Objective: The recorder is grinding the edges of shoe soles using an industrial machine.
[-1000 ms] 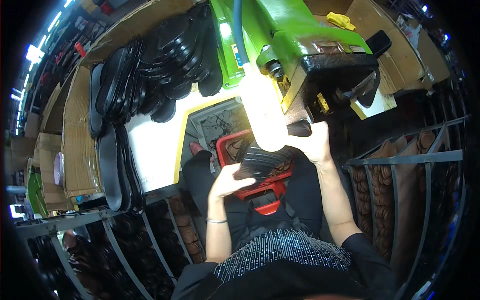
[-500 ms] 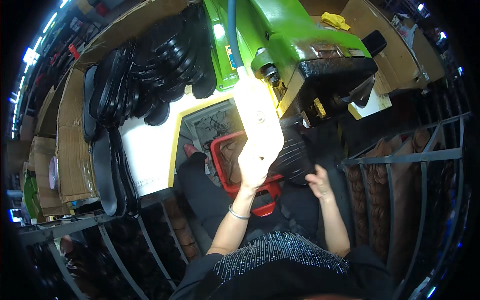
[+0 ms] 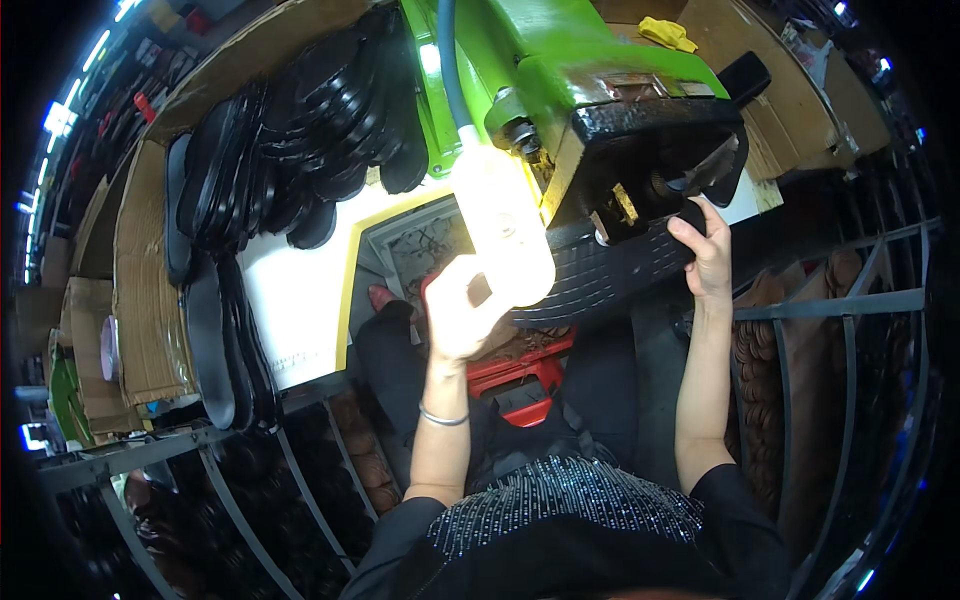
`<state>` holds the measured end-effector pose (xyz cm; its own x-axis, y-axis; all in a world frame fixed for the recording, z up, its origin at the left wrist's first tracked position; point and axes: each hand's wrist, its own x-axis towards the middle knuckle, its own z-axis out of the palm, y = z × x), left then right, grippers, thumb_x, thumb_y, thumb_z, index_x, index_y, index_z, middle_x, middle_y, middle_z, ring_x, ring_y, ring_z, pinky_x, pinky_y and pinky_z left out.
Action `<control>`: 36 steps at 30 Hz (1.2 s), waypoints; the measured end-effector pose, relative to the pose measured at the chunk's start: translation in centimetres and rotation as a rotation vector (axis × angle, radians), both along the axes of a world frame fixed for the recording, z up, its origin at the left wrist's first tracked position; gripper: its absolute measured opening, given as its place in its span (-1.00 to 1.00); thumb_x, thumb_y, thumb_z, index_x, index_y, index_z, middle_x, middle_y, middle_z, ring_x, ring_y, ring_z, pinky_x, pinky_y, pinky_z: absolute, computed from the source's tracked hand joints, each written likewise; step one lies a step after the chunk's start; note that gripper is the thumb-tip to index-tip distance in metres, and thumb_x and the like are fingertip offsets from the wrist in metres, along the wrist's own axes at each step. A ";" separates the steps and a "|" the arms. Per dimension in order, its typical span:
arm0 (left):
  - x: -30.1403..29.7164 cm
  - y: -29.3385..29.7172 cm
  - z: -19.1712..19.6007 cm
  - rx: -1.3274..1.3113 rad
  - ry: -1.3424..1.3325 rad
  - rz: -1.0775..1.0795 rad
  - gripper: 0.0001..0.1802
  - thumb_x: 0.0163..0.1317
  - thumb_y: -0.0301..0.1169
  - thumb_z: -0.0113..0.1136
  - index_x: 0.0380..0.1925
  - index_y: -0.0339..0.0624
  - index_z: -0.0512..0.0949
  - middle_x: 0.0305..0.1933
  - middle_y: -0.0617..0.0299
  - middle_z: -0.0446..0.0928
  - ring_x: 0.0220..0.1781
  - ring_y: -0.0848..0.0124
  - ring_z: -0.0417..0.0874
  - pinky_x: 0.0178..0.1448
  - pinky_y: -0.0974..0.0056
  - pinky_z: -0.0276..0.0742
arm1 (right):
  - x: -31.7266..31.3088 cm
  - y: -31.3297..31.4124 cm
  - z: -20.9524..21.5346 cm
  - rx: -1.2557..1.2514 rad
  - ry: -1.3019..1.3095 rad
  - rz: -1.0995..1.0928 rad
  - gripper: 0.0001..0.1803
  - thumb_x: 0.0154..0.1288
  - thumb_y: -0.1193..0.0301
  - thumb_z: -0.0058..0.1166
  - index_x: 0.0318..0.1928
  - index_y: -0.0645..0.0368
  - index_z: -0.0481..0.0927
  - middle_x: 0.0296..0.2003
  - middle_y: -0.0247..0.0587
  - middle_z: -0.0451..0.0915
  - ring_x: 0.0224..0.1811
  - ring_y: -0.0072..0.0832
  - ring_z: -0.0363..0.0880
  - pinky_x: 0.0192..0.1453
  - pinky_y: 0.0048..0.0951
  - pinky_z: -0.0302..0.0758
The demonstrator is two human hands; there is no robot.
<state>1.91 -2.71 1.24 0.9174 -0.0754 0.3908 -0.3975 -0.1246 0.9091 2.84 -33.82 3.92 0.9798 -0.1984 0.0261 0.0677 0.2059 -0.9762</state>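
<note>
A black shoe sole (image 3: 610, 270) with rows of grooves is stretched crosswise below the machine head (image 3: 655, 140). My right hand (image 3: 706, 250) pinches its right end between thumb and fingers, close beside the machine's metal parts. At the other end, my left hand (image 3: 455, 310) is curled with its fingertips behind a glowing white lamp (image 3: 505, 225). The lamp and its glare hide the sole's left end and part of that grip. Above, the green machine (image 3: 590, 70) carries the black head.
Stacked black soles (image 3: 330, 110) stand on the white table (image 3: 295, 310) at left, by a cardboard box (image 3: 150, 270). A red basket (image 3: 525, 372) with scraps sits below my hands. Metal racks (image 3: 850, 306) holding brown soles flank me. A yellow cloth (image 3: 668, 34) lies at the back.
My right hand has moved up and right and now grips the sole's end. My left hand has shifted left. The sole has swung crosswise and risen toward the machine head.
</note>
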 end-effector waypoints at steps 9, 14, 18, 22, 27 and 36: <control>-1.0 8.7 -3.3 -0.582 0.376 -0.025 -0.67 -0.02 -0.67 0.22 -0.17 -0.42 0.47 -0.24 0.10 0.56 -0.21 0.38 0.59 -0.04 0.34 0.50 | -0.9 8.3 -1.0 -0.034 0.040 0.184 -0.67 0.01 0.53 0.27 -0.17 0.27 0.50 -0.41 -0.31 0.59 -0.56 -0.75 0.49 -0.69 -0.78 0.27; -3.8 12.2 -9.7 -0.769 0.495 -0.111 -0.76 -0.02 -0.70 0.15 -0.30 -0.32 0.44 -0.29 0.12 0.54 -0.26 0.41 0.58 -0.09 0.33 0.52 | -1.3 11.2 -0.7 -0.290 -0.089 0.288 -0.72 -0.06 0.55 0.35 -0.28 0.32 0.57 -0.37 -0.24 0.63 -0.32 -0.58 0.58 -0.16 -0.55 0.51; -6.8 9.4 -13.1 -0.494 0.647 -0.082 -0.74 -0.11 -0.70 0.31 -0.48 -0.18 0.44 -0.40 0.23 0.56 -0.42 0.50 0.57 -0.23 0.38 0.56 | -0.8 11.8 -1.5 -0.392 -0.211 0.234 -0.69 -0.10 0.49 0.40 -0.31 0.32 0.60 -0.45 -0.26 0.63 -0.42 -0.61 0.57 -0.28 -0.58 0.52; -7.9 2.7 -14.0 -0.199 0.780 -0.181 -0.76 -0.11 -0.65 0.41 -0.42 -0.34 0.55 -0.31 0.17 0.63 -0.30 0.49 0.63 -0.15 0.38 0.57 | -1.0 12.4 -0.7 -0.573 -0.252 0.141 -0.67 -0.14 0.40 0.44 -0.37 0.30 0.61 -0.54 -0.26 0.61 -0.53 -0.57 0.56 -0.41 -0.55 0.50; -7.1 -1.4 -10.6 0.420 0.381 -0.198 -0.62 -0.01 -0.40 0.38 -0.14 -0.22 0.59 -0.23 0.11 0.64 -0.24 0.31 0.67 -0.06 0.30 0.54 | -2.0 11.0 1.9 -0.664 -0.194 0.206 -0.68 -0.15 0.38 0.42 -0.40 0.26 0.58 -0.56 -0.16 0.56 -0.57 -0.45 0.55 -0.45 -0.48 0.46; -10.5 20.0 5.6 1.598 0.308 1.139 -0.16 -0.15 -0.12 0.39 0.20 0.06 0.28 0.23 -0.01 0.25 0.24 -0.08 0.23 0.22 -0.14 0.23 | -6.0 -5.0 9.7 -1.204 -0.895 -0.594 -0.72 -0.17 0.74 0.12 -0.32 0.33 0.54 -0.31 0.01 0.63 -0.22 -0.16 0.61 -0.10 -0.28 0.55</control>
